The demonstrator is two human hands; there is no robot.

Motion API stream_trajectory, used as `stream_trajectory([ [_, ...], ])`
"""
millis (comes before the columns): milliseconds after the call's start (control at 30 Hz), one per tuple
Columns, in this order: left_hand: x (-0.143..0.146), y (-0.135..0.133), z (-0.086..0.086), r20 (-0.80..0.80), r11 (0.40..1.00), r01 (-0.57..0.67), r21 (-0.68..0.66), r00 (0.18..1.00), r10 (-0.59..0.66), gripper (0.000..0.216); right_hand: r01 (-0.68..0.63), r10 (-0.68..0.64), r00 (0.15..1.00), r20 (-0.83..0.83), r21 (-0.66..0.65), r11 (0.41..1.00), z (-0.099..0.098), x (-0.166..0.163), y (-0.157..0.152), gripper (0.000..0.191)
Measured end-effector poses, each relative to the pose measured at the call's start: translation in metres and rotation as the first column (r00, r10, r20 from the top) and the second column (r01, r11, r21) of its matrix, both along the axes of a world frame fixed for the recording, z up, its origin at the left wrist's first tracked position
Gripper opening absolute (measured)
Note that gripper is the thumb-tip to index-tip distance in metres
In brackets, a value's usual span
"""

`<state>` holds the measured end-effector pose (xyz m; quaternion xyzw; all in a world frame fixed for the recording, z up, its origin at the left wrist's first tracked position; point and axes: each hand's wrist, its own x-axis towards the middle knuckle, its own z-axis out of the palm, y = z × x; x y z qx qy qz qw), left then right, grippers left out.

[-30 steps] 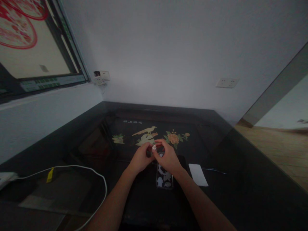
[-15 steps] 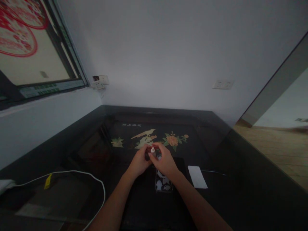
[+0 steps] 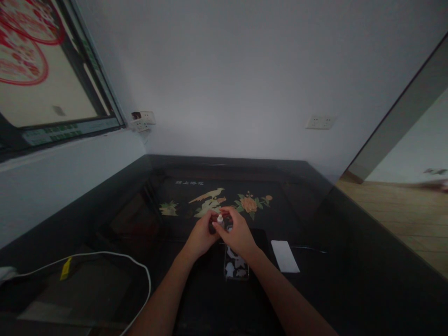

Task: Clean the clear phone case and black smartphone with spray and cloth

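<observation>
While view drifts slightly, left hand [image 3: 202,234] and right hand [image 3: 239,234] keep fingers wrapped around bottle [image 3: 220,219]; handling apparently unchanged.

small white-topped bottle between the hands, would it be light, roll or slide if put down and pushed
Probably light: the small white-topped bottle is dwarfed by the left hand and right hand. Laid down, it might roll, since its top looks round, though its base is hidden. The table shows reflections, so it could slide when pushed.
</observation>
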<state>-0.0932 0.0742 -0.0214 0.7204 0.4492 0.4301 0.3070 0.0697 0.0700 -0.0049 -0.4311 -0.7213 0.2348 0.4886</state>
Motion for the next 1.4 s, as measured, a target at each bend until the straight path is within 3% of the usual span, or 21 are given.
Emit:
stream_trajectory([
  [133, 0.0005, -0.0008, 0.0027, -0.011, 1.0, -0.022, 0.01, 1.0, 0.022, 0.029, 0.037, -0.037, 0.999, -0.007, -0.039, 0.999, 0.0008, 0.0003, 0.0027, 0.039],
  [367, 0.0004, 0.0011, -0.0008, -0.021, 1.0, -0.011, 0.0, 1.0, 0.011, 0.032, -0.046, 0.046, 0.999, -0.011, -0.011, 0.999, 0.0022, 0.0002, 0.0001, 0.037],
  [600, -0.0008, 0.0019, -0.0027, -0.018, 1.0, -0.024, 0.007, 1.0, 0.024, 0.031, 0.048, -0.048, 0.999, -0.009, -0.042, 0.998, 0.0029, 0.0001, 0.0013, 0.043],
  [900, 0.0004, 0.0016, -0.0015, 0.012, 1.0, 0.007, -0.001, 1.0, -0.007, 0.033, -0.016, 0.016, 0.999, -0.029, -0.004, 1.0, 0.0007, -0.0008, 0.0011, 0.042],
  [1167, 0.0007, 0.0004, -0.0002, -0.009, 1.0, -0.029, -0.003, 1.0, 0.029, 0.031, -0.033, 0.029, 0.998, -0.051, -0.079, 0.996, 0.0033, 0.0035, 0.0029, 0.038],
  [1267, 0.0003, 0.0009, -0.0008, 0.01, 1.0, -0.005, -0.007, 1.0, 0.005, 0.033, -0.063, 0.06, 0.997, -0.044, -0.06, 0.996, 0.006, 0.0029, 0.0005, 0.04],
  [1400, 0.0, 0.0005, 0.0009, 0.008, 1.0, 0.012, -0.002, 1.0, -0.012, 0.033, -0.008, 0.004, 0.999, -0.052, -0.059, 0.998, 0.0011, 0.0, 0.0032, 0.048],
])
